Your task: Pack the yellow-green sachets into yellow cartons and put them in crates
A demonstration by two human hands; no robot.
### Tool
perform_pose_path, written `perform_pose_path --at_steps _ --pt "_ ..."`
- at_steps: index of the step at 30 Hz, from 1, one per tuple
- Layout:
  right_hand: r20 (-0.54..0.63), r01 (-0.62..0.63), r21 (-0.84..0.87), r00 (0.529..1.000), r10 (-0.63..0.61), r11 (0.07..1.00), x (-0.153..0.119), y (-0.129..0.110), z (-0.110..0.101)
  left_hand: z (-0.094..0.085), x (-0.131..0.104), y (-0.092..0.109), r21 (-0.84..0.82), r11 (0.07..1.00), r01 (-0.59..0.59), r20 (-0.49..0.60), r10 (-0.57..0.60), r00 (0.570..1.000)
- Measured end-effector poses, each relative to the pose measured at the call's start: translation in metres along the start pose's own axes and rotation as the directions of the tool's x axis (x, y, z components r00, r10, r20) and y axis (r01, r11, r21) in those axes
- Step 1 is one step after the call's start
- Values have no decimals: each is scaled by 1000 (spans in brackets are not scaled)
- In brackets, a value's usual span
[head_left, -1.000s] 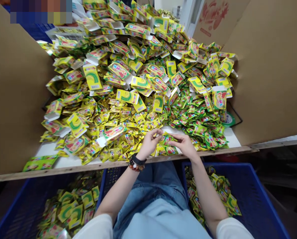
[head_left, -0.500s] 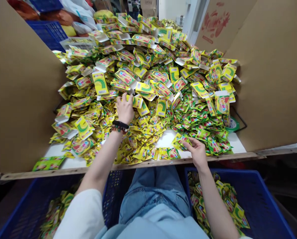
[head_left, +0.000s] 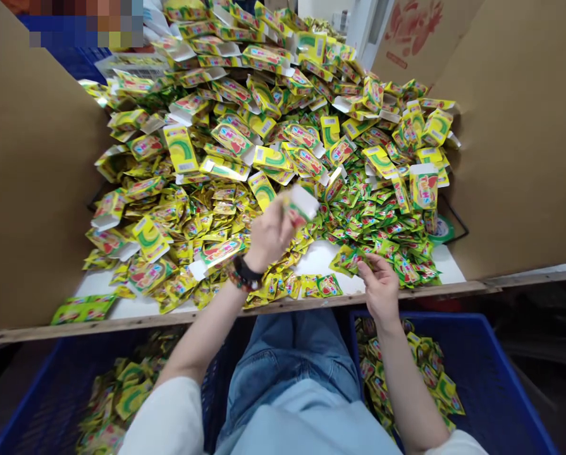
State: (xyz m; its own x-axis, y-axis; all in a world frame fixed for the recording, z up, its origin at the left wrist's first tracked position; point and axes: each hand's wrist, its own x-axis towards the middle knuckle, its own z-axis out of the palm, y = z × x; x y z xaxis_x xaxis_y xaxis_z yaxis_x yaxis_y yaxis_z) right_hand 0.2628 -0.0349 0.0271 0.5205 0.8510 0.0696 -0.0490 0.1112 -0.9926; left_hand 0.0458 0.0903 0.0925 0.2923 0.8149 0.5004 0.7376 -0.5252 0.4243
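Observation:
My left hand (head_left: 272,235), slightly blurred, is closed around a small yellow-green carton (head_left: 302,203) whose white flap stands open toward the right. In my right hand (head_left: 380,281), thumb and fingers pinch green and yellow sachets (head_left: 346,260) just above the front of the table. Below my left hand lies a heap of yellow sachets (head_left: 202,221). A pile of green sachets (head_left: 382,218) spreads beyond my right hand. A carton (head_left: 223,251) rests on the yellow sachets by my left wrist. Near the front edge lie a yellow and a green sachet (head_left: 329,285).
Many cartons with open flaps (head_left: 268,58) are heaped across the back. Cardboard walls (head_left: 515,139) enclose both sides. Blue crates (head_left: 489,379) holding filled packs stand below the wooden front edge (head_left: 140,323). A green tape roll (head_left: 441,229) sits at right.
My left hand has come back from the pile, toward the right and nearer me, carrying a carton. My right hand keeps its sachets and has barely shifted. The view has tilted slightly.

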Motion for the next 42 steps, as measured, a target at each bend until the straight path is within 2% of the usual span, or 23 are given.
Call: perform_pose_path --at_steps 2,4,5,8,10,12,16,21,25,27,30,33,35,38,40,42 --pt "-94 91 16 992 -90 996 0 -11 0 16 -33 24 -60 993 -102 185 111 976" --pt "-126 164 10 979 -162 986 1 -23 -1 31 -61 39 -93 991 -100 292 123 949" --pt "-91 188 -17 978 -189 982 2 -28 -2 38 -71 44 -99 992 -74 308 101 946" --pt "202 225 -168 961 -190 960 8 -45 -5 52 -91 51 -120 993 22 267 10 964" --pt "400 246 -255 907 -129 935 11 -53 -7 57 -98 53 -148 987 56 245 -18 969" --pt "524 272 -335 849 -62 902 13 -60 -8 61 -104 55 -178 981 71 250 -24 968" --pt "637 358 -469 770 29 807 17 -69 -9 67 -115 58 -229 970 86 229 -32 973" --pt "748 409 -453 658 88 792 24 -76 -12 67 -123 59 -316 947 61 184 -2 983" --pt "787 502 -512 599 146 697 22 -76 -10 67 -125 57 -326 945 31 207 39 978" --pt "767 532 -555 624 146 640 16 -74 -6 69 -127 57 -329 944 23 205 47 978" --pt "695 555 -657 707 126 511 3 -69 3 73 -131 58 -325 946 8 180 54 982" --pt "645 553 -727 753 130 408 -7 -66 13 76 -135 58 -301 953 -18 166 71 984" --pt "607 522 -752 787 112 403 -10 -63 19 77 -138 58 -290 957 -18 174 71 982" --pt "517 467 -767 856 -8 440 -18 -54 26 78 -140 59 -295 954 60 150 -16 989" --pt "498 493 -742 859 -119 454 -30 -45 30 78 -139 58 -328 938 109 127 -71 989" --pt "516 545 -711 833 -197 445 -45 -37 32 78 -139 58 -369 921 125 119 -87 989"
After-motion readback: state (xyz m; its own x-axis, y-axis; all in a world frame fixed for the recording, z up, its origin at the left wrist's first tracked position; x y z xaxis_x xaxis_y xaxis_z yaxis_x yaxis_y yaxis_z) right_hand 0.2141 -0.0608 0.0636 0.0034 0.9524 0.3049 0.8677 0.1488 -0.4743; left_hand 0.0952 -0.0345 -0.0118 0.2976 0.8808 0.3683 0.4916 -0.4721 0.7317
